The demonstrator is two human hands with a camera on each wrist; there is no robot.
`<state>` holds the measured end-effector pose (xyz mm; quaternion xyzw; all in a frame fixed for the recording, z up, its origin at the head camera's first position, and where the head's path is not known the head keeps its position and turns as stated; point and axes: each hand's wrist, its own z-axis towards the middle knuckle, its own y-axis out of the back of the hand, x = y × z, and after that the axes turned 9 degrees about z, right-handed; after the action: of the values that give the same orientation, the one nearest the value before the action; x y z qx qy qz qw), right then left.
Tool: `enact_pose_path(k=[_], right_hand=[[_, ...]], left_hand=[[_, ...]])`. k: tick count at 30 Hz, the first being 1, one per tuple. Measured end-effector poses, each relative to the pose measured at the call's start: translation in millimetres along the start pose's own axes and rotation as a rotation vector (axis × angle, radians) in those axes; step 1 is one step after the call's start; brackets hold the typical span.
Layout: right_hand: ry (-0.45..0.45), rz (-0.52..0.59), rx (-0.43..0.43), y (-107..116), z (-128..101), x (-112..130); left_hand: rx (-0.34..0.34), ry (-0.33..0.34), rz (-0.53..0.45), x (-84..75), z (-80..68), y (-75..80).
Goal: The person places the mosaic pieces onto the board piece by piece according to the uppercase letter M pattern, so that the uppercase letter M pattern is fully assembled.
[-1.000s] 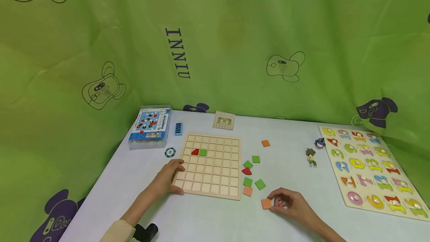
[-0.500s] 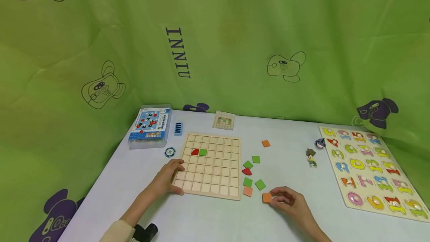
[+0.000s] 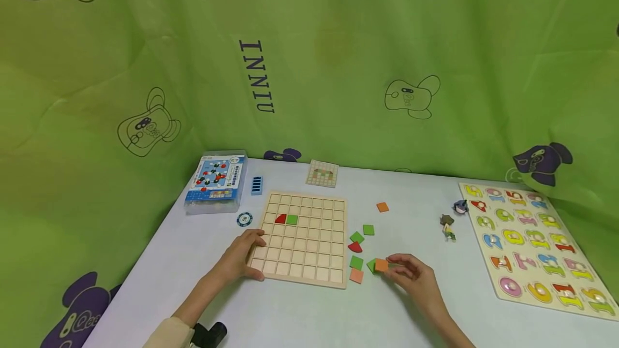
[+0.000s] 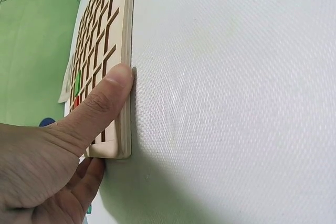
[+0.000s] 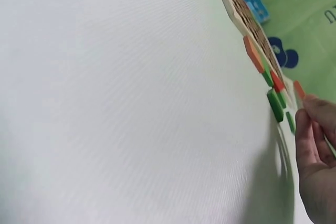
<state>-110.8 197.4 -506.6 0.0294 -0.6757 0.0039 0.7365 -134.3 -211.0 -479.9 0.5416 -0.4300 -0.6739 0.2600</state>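
A wooden grid board [image 3: 309, 240] lies on the table, with a red quarter-circle tile [image 3: 281, 219] and a green square tile [image 3: 292, 219] side by side in its cells. My left hand [image 3: 237, 256] grips the board's near left corner; in the left wrist view the thumb [image 4: 100, 103] lies along the near edge and the fingers are at the left side. Between thumb and fingertips my right hand [image 3: 418, 281] pinches an orange square tile [image 3: 381, 265]. That tile partly covers a green tile [image 3: 371, 266] in the head view.
Right of the board lie loose green tiles [image 3: 368, 230], a red quarter-circle [image 3: 355, 247] and orange tiles [image 3: 355, 276]. A pattern card [image 3: 322, 173] and a boxed set [image 3: 216, 181] stand behind. A number puzzle [image 3: 537, 246] and small figurines [image 3: 447, 228] are at right.
My right hand has lifted the orange tile and carried it away from me, from below the loose tiles to over a green one. The left hand stays at the board's corner.
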Motion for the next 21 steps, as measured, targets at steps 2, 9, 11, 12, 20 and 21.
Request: enact_pose_path(k=[2, 9, 11, 12, 20, 21], right_hand=[[0.000, 0.008, -0.005, -2.6, 3.0, -0.7], [0.034, 0.049, -0.001, -16.5, 14.0, -0.5], [0.043, 0.051, -0.005, -21.1, 17.2, -0.9], [0.047, 0.056, -0.009, -23.3, 18.7, -1.1], [0.056, 0.077, -0.027, -40.9, 31.8, -3.4], [0.050, 0.086, -0.030, -43.0, 33.4, -3.5]], left_hand=[[0.000, 0.001, -0.002, -0.4, -0.2, 0.2], [0.003, 0.010, -0.004, -2.0, -0.3, 0.9], [0.004, 0.011, -0.003, -2.3, -0.1, 0.8], [0.004, 0.012, -0.002, -2.4, 0.0, 0.8], [0.002, 0.013, -0.005, -2.6, 0.0, 1.0], [0.002, 0.011, -0.003, -2.5, 0.0, 0.9]])
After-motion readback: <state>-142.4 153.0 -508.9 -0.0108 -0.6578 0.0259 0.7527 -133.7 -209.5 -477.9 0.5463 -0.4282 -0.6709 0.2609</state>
